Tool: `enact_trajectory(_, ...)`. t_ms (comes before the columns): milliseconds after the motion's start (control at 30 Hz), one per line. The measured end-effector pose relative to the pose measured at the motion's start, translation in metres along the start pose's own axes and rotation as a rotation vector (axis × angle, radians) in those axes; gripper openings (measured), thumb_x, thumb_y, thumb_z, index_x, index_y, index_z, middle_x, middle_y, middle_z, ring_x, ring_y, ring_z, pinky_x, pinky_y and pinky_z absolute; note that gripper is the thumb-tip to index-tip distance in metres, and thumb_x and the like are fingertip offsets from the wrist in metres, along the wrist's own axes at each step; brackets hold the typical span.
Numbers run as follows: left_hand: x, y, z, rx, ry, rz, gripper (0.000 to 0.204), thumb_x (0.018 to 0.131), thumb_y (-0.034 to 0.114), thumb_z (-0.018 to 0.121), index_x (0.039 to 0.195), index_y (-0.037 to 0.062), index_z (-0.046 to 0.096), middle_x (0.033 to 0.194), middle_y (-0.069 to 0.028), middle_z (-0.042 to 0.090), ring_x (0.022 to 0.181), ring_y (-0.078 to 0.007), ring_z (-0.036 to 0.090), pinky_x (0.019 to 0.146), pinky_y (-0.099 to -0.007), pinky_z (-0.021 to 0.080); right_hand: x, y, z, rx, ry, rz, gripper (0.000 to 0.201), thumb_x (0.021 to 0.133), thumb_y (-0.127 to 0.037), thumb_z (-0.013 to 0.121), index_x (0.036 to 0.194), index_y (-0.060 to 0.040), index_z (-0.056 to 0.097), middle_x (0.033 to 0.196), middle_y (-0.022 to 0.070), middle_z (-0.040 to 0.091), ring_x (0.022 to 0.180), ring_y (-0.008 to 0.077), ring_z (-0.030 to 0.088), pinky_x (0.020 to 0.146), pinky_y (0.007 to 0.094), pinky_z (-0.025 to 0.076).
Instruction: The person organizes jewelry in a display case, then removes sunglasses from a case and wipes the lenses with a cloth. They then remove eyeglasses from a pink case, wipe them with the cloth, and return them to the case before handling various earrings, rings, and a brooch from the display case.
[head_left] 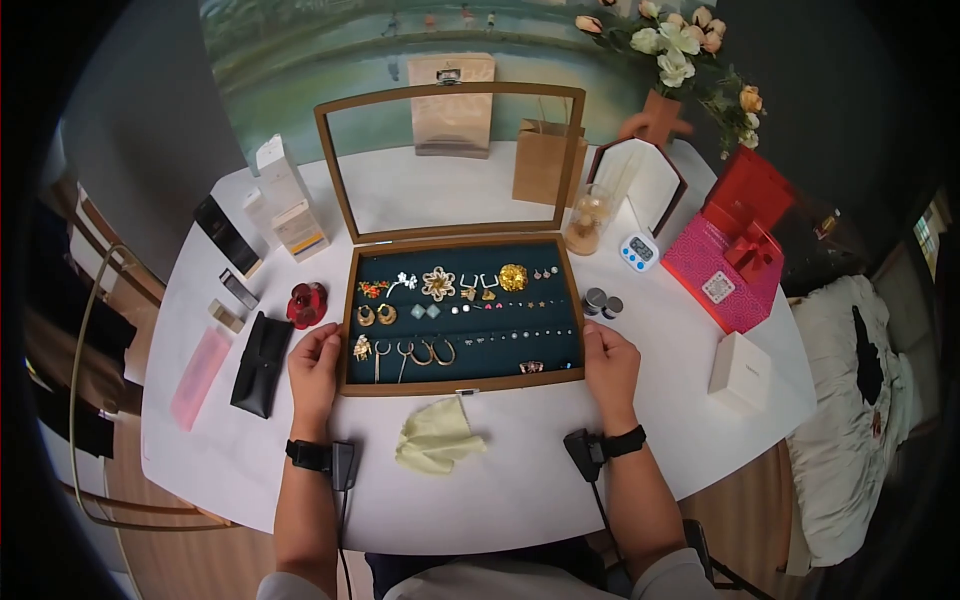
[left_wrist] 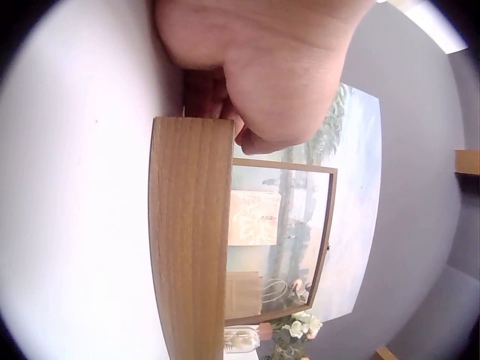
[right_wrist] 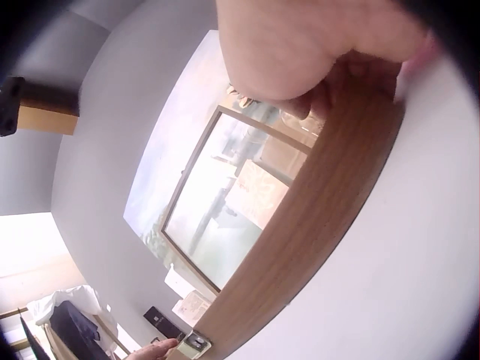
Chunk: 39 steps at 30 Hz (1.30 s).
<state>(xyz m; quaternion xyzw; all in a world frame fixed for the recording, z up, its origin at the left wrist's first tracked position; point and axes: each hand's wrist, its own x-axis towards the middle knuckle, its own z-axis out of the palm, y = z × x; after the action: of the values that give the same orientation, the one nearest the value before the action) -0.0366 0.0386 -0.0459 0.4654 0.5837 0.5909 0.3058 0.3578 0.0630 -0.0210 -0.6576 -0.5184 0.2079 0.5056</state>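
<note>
A wooden jewelry box (head_left: 530,381) lies on the white table with its glass-paned lid (head_left: 334,170) raised toward the back. On its dark green lining are rows of earrings, brooches and studs, among them a flower brooch (head_left: 438,284), a gold round piece (head_left: 513,277) and hoop earrings (head_left: 444,352). My left hand (head_left: 313,375) grips the box's left side near the front corner, thumb on top. At the right side my right hand (head_left: 611,375) holds the box the same way. In both wrist views the fingers go partly out of sight behind the wooden wall (left_wrist: 191,225).
A pale green cloth (head_left: 438,437) lies before the box. To the left are a black case (head_left: 262,365), a pink pouch (head_left: 201,378) and a red ornament (head_left: 306,304). To the right stand a timer (head_left: 639,252), a pink gift box (head_left: 705,265), a white box (head_left: 740,373) and an hourglass (head_left: 587,220).
</note>
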Motion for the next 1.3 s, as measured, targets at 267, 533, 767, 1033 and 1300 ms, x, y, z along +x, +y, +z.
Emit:
enact_trajectory(267,-0.002,0.004,-0.001,0.017,0.011,-0.027,0.027,0.097,0.015,0.063,0.115,-0.0051,0.068,0.103,-0.0036,0.07,0.092,-0.0076,0.061,0.083,-0.0221,0.048,-0.002,-0.004,-0.001,-0.006,-0.016,0.0,0.024,0.094,-0.018,0.063,0.105,0.0005,0.074,0.077,0.013,0.073,0.068,0.0144,0.066,0.068,0.0284,0.051)
enact_trajectory(533,-0.001,-0.002,-0.001,-0.049,0.054,-0.066,0.025,0.096,0.009,0.064,0.116,-0.0051,0.066,0.106,-0.0047,0.07,0.095,-0.0089,0.062,0.087,-0.0227,0.049,-0.003,0.002,0.002,-0.004,-0.054,-0.022,0.024,0.092,-0.011,0.064,0.11,0.0006,0.073,0.089,0.0165,0.075,0.074,0.0179,0.07,0.074,0.0289,0.053)
enact_trajectory(767,-0.005,0.003,-0.003,-0.016,0.067,-0.063,0.024,0.095,0.008,0.064,0.114,-0.0065,0.066,0.105,-0.0056,0.07,0.092,-0.0086,0.062,0.085,-0.0226,0.049,-0.006,-0.005,0.002,-0.025,-0.073,0.018,0.025,0.09,-0.008,0.064,0.112,0.0005,0.072,0.092,0.0176,0.075,0.076,0.0199,0.071,0.074,0.0292,0.054)
enact_trajectory(1033,-0.004,0.007,-0.005,-0.022,0.095,-0.114,0.022,0.095,0.007,0.066,0.113,-0.006,0.065,0.107,-0.008,0.072,0.092,-0.0089,0.063,0.084,-0.0224,0.05,-0.01,-0.012,0.004,-0.01,-0.057,0.014,0.022,0.092,-0.008,0.064,0.11,0.0018,0.072,0.087,0.0163,0.074,0.074,0.0167,0.069,0.072,0.0275,0.053)
enact_trajectory(1300,-0.006,0.008,-0.007,0.04,0.097,-0.127,0.023,0.094,0.007,0.066,0.114,-0.0048,0.064,0.105,-0.0074,0.072,0.091,-0.0083,0.064,0.084,-0.0219,0.05,-0.008,-0.004,0.004,0.024,-0.097,0.013,0.022,0.093,-0.006,0.064,0.111,0.0032,0.071,0.096,0.0168,0.074,0.081,0.0167,0.069,0.076,0.0283,0.053)
